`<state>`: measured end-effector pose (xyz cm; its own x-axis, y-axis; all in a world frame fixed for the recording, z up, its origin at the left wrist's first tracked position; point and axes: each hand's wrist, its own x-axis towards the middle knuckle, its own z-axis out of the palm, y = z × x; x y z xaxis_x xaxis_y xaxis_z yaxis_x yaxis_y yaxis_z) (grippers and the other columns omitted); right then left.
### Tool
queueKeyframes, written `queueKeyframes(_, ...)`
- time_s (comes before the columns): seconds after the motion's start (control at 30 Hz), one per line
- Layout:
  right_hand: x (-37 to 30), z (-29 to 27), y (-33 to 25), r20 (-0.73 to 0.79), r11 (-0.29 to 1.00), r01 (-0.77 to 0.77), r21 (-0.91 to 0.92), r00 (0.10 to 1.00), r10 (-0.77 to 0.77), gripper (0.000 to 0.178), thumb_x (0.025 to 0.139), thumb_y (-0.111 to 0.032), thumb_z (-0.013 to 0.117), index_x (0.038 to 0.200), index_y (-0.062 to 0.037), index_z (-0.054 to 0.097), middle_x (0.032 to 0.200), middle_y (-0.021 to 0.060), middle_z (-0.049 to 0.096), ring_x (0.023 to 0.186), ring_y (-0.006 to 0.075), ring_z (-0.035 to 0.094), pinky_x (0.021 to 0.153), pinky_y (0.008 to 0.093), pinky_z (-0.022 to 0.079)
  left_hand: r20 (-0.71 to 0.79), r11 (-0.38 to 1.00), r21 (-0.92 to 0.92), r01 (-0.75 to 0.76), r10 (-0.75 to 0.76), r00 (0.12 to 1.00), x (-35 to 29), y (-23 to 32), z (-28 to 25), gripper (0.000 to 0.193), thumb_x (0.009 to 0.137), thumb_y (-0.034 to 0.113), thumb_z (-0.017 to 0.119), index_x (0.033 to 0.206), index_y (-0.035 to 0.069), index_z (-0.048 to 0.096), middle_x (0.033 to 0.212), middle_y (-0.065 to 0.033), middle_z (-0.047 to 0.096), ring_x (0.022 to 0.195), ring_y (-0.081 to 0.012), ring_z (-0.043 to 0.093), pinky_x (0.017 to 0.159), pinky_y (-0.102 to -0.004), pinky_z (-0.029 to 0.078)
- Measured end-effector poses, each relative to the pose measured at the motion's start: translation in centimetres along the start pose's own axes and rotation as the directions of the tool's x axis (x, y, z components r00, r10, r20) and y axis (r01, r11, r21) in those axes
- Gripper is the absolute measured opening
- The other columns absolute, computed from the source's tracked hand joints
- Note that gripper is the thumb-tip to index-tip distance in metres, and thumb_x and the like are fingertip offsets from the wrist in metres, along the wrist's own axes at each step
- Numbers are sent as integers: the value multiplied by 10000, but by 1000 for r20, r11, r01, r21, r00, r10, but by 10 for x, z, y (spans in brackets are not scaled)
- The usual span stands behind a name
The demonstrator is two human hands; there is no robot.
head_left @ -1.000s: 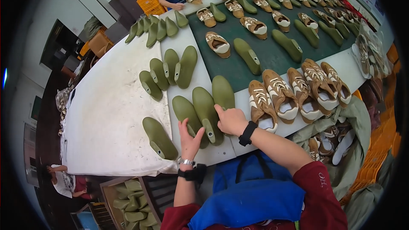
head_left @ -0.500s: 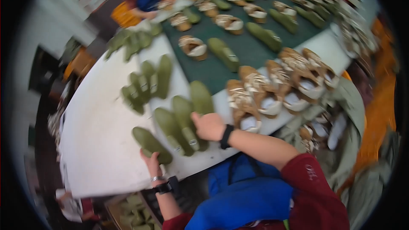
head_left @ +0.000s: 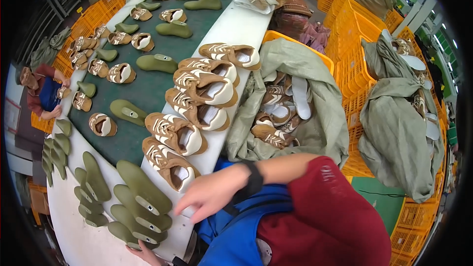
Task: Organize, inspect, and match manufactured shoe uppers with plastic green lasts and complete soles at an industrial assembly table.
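Note:
My left hand (head_left: 146,255), partly cut off by the lower edge, has its fingers and thumb at the heel of the nearest olive-green shoe last (head_left: 122,232). That last lies beside several others in a row (head_left: 143,187) on the white table. Over the table's near edge is my right hand (head_left: 211,194), open and holding nothing, its fingers spread and pointing down-left. It hovers between the heels of the lasts and the nearest brown-and-white shoe (head_left: 170,164). More such lace-up shoes (head_left: 199,86) line the white strip, heels toward me.
Shoes and lasts are spread over a green belt (head_left: 111,143). A grey-green sack (head_left: 320,140) of shoes and insoles stands at the right, with orange crates (head_left: 352,29) behind. Another worker (head_left: 42,88) stands across the belt. More lasts (head_left: 58,150) lie at far left.
The view has swung right, bringing the sack and crates in. The last in my left hand now lies against the row. My right hand has come off the lasts toward the shoes.

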<state>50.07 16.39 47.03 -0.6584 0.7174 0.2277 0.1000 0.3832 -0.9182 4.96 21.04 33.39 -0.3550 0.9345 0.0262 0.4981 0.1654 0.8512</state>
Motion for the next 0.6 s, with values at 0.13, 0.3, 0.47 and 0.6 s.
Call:
queueKeyframes(0.13,-128,-49,54,-103,629,-448,635,759,644,312,881,-306,539,1062,-59,595,806,45,624,664,99,593,598,216,500,-83,910,406,-79,123,989,-48,77,5,627,794,334,648,1253,-22,412,1136,-213,522,1044,-340,498,905,-388,408)
queueKeyframes(0.3,-403,-50,272,-545,467,-410,784,-93,833,192,827,-197,558,955,-62,603,778,36,615,643,131,584,524,264,482,-107,907,388,-167,224,969,-37,75,5,704,810,338,634,1298,-56,315,1245,-267,418,1100,-335,470,944,-373,387)
queueKeyframes(0.47,-513,-48,332,-624,145,-649,747,-608,491,551,736,-350,611,1140,12,517,1126,174,527,1034,283,504,877,330,365,-146,939,316,-138,192,970,-39,106,12,672,823,324,622,1292,-54,323,1283,-243,393,1170,-322,407,1001,-379,326)
queueKeyframes(0.6,-440,-55,316,-659,254,-613,748,-645,386,798,687,-455,635,1253,60,412,1282,247,421,1224,302,391,1000,327,306,-145,909,385,-161,232,962,-58,156,18,639,829,301,616,1287,-46,338,1292,-230,390,1186,-311,396,1007,-370,321)
